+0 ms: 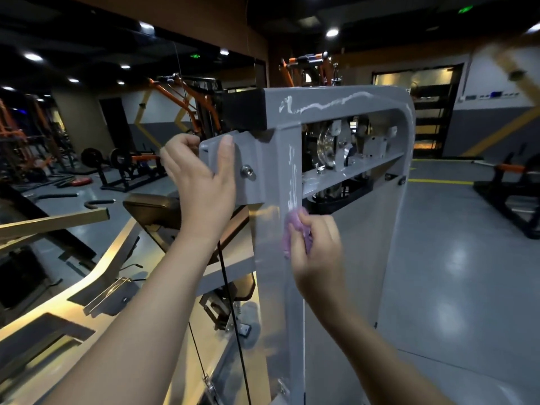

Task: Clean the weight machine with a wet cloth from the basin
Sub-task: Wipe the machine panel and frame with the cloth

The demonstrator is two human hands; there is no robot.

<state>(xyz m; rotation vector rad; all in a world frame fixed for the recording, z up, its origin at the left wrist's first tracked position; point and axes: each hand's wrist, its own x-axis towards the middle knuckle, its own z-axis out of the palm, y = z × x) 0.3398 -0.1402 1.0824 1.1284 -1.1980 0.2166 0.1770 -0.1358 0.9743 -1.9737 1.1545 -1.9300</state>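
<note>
Against grey machine upright, right grip holds purple cloth; left grip clasps bracket.

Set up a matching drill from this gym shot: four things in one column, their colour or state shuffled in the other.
Column 1
1 left hand
2 right hand
3 cloth
4 pulley

Column 2
A purple, against the grey upright
B shiny metal, inside the frame top
C grips the bracket plate
D clutches the cloth

Pairs: 1-C, 2-D, 3-A, 4-B
</note>
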